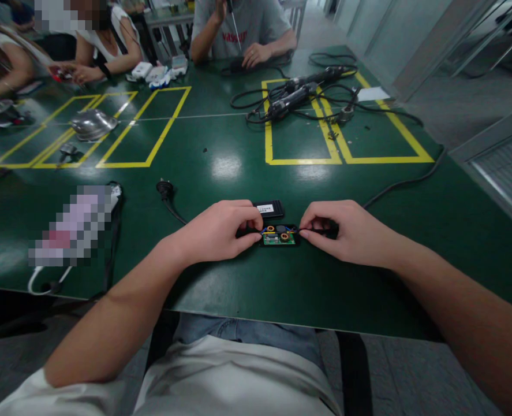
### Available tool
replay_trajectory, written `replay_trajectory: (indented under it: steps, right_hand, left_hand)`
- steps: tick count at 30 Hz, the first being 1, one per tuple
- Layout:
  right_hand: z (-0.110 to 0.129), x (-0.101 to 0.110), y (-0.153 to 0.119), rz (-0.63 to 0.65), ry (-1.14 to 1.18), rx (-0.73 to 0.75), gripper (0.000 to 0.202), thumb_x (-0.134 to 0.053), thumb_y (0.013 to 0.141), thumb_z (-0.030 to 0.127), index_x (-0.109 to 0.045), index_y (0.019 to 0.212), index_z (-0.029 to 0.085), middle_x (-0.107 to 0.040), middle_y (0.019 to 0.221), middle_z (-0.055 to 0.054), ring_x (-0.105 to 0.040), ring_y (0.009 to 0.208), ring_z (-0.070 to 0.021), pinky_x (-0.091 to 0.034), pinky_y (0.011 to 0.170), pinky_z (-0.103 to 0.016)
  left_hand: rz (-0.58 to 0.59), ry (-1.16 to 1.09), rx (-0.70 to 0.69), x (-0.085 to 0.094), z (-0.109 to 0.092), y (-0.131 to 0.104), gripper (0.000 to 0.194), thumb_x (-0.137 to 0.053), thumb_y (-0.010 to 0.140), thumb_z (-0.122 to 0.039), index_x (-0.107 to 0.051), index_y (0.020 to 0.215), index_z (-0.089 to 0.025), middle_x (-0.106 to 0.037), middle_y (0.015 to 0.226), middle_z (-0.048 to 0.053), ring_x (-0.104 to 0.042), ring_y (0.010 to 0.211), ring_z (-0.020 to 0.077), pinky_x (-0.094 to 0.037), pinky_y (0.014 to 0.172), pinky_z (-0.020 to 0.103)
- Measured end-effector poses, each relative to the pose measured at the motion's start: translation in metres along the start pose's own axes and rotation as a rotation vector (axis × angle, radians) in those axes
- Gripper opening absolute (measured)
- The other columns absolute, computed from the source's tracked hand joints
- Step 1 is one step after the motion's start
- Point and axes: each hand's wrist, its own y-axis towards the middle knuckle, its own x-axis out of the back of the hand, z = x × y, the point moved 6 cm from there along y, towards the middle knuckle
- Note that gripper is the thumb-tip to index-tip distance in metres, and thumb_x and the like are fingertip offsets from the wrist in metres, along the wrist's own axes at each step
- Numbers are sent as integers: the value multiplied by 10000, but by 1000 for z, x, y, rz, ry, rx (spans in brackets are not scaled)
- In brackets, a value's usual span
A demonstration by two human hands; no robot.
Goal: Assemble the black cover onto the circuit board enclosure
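Observation:
A small green circuit board (277,238) with copper coils lies in an open black case on the green table. My left hand (225,230) pinches the black cable at the left end of the case, beside thin blue wires. At the case's right end, my right hand (344,232) is closed on the other black cable. Just behind the board sits a black cover (275,208) with a white label. A black plug (164,189) lies to the left, its cord running toward my left hand.
Electric screwdrivers (292,101) with coiled cables lie at the back right. Metal bowls (93,124) stand at the left on the green table (221,289), near yellow tape outlines. A blurred pouch-like item (76,222) lies left. People sit across the table, their hands on it.

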Motion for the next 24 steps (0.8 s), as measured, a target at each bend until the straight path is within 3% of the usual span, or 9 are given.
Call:
replay_trajectory:
  steps: [5, 16, 24]
  right_hand:
    - [-2, -2, -1, 12, 12, -12, 103, -702, 946, 307, -729, 880, 232, -668, 695, 10, -554, 589, -151, -425, 604, -300]
    - [-2, -1, 2, 6, -31, 3, 74, -738, 921, 270, -715, 856, 243, -727, 810, -30, -643, 732, -201, -484, 716, -329]
    - [-1, -3, 3, 40, -6, -27, 72, -717, 930, 272, -704, 866, 240, -708, 770, -15, -616, 693, -186, -468, 684, -317]
  left_hand:
    - [19, -15, -7, 0, -3, -2, 93, -679, 975, -139, -755, 975, -193, -739, 861, 8, -652, 721, 149, -480, 713, 275]
    - [-14, 3, -46, 3, 2, -2, 86, -739, 1004, -164, -814, 977, -195, -767, 1042, 66, -736, 906, 192, -544, 819, 294]
    - [15, 20, -62, 3, 7, -3, 138, -712, 1037, -197, -849, 1018, -197, -781, 1089, 79, -739, 939, 196, -577, 875, 319]
